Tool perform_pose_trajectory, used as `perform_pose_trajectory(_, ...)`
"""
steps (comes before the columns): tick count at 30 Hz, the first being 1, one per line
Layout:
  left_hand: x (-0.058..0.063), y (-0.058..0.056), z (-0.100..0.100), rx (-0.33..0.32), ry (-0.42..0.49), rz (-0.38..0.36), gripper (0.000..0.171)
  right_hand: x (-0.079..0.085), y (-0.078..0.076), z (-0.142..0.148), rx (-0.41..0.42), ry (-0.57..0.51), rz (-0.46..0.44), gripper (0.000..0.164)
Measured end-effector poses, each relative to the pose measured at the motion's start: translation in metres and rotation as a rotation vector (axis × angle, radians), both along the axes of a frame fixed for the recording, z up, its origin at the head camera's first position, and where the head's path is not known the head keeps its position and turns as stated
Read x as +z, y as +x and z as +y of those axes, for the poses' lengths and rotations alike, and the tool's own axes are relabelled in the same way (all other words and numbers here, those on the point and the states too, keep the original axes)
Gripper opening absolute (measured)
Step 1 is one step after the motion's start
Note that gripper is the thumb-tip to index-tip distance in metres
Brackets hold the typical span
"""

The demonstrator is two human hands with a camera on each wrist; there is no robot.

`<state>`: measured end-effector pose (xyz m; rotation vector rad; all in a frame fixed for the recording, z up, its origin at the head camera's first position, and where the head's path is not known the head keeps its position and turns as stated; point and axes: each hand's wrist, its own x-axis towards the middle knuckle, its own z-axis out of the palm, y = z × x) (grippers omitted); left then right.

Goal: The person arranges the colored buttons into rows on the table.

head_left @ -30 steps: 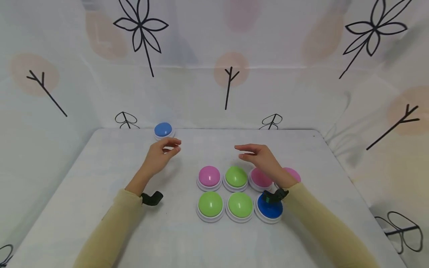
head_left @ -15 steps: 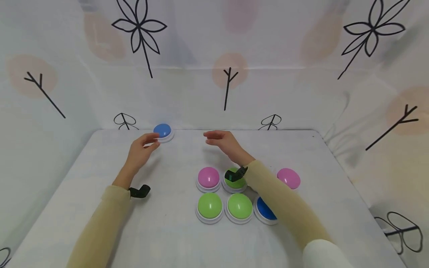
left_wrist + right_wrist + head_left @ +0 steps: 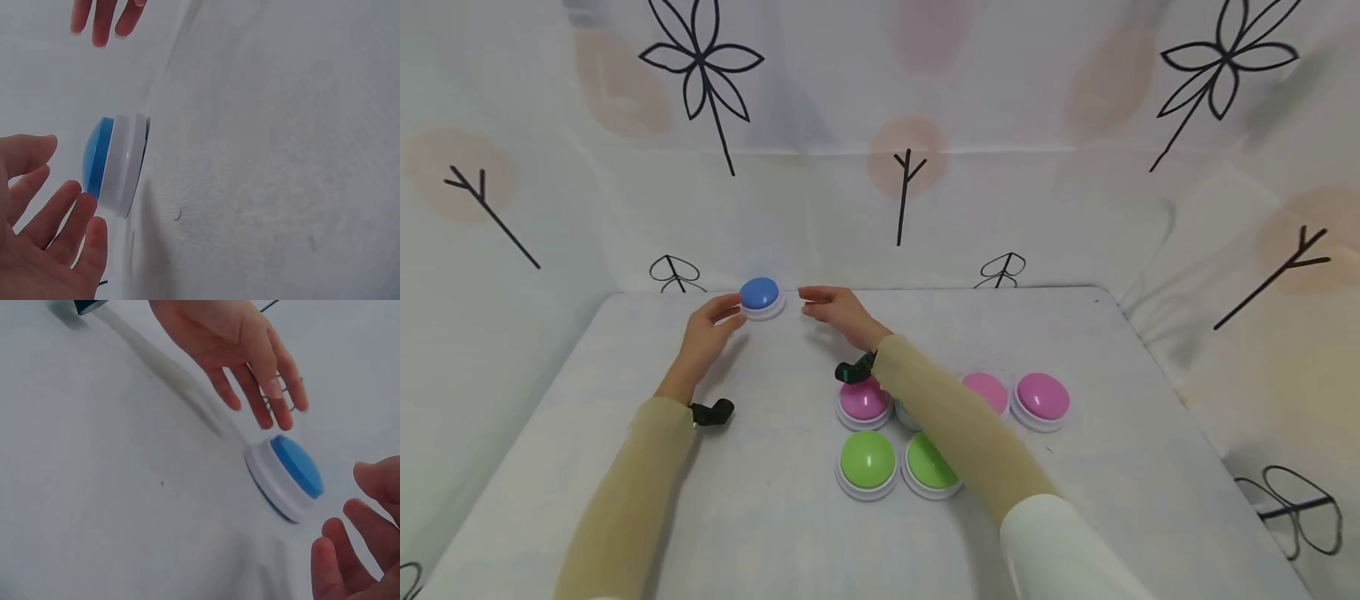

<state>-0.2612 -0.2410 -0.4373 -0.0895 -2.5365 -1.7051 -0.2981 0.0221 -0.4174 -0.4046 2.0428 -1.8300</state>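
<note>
A blue dome push button (image 3: 760,293) with a white base sits near the table's back edge, left of centre. Just left of it is my left hand (image 3: 706,333), its fingers loosely bent and holding nothing. To the button's right, my right hand (image 3: 842,315) hovers with relaxed fingers, a small gap away. In the left wrist view the button (image 3: 112,164) stands between the fingertips of both hands. The right wrist view shows the same button (image 3: 286,475) with the hands on either side, neither gripping it.
Nearer on the white table (image 3: 760,533) are several buttons: pink ones (image 3: 1042,396) and green ones (image 3: 868,460). My right forearm (image 3: 962,425) crosses over and hides some of them. A patterned cloth backdrop (image 3: 820,200) rises behind the table.
My right hand has swept left and away from me, from above the button rows to beside the blue button. My left hand has shifted slightly left and forward, to the button's other side.
</note>
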Motion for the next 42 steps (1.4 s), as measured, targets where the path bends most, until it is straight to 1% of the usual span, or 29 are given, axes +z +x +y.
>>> perform_pose_trajectory(4,-0.003,-0.007,0.0,0.013,0.014,-0.038,0.053,-0.004,-0.005,-0.017,0.046,0.033,0.016,0.049)
perform_pose_trajectory(6,-0.004,-0.01,0.0,0.013,0.028,-0.052,0.054,-0.006,-0.007,-0.025,0.055,0.051,0.015,0.05)
perform_pose_trajectory(8,-0.005,-0.014,0.001,0.008,0.038,-0.062,0.054,-0.006,-0.008,-0.032,0.055,0.057,-0.002,0.051)
perform_pose_trajectory(13,-0.007,-0.022,0.002,-0.009,0.005,-0.075,0.055,-0.008,-0.007,-0.043,0.064,0.044,-0.048,0.056)
perform_pose_trajectory(15,-0.008,-0.024,0.002,-0.01,-0.007,-0.08,0.054,-0.009,-0.007,-0.046,0.066,0.052,-0.055,0.057)
perform_pose_trajectory(19,-0.008,-0.027,0.003,-0.02,0.0,-0.092,0.055,-0.011,-0.006,-0.048,0.056,0.056,-0.064,0.058)
perform_pose_trajectory(23,-0.007,-0.026,0.004,-0.018,0.015,-0.093,0.055,-0.013,-0.004,-0.049,0.034,0.055,-0.071,0.057)
perform_pose_trajectory(25,-0.007,-0.025,0.004,-0.008,0.021,-0.09,0.054,-0.013,-0.003,-0.051,0.022,0.068,-0.072,0.058)
perform_pose_trajectory(29,-0.006,-0.023,0.004,0.019,0.015,-0.066,0.051,-0.013,0.001,-0.055,-0.03,0.09,-0.059,0.058)
perform_pose_trajectory(33,-0.007,-0.021,0.003,0.052,-0.012,-0.029,0.049,-0.014,0.005,-0.058,-0.086,0.084,-0.07,0.057)
perform_pose_trajectory(37,-0.008,-0.019,0.003,0.076,-0.054,-0.003,0.052,-0.016,0.006,-0.061,-0.107,0.076,-0.091,0.056)
perform_pose_trajectory(39,-0.009,-0.018,0.002,0.084,-0.067,0.0,0.054,-0.017,0.007,-0.062,-0.111,0.072,-0.087,0.056)
perform_pose_trajectory(42,-0.008,-0.015,0.0,0.085,-0.084,-0.016,0.058,-0.018,0.007,-0.064,-0.127,0.062,-0.064,0.054)
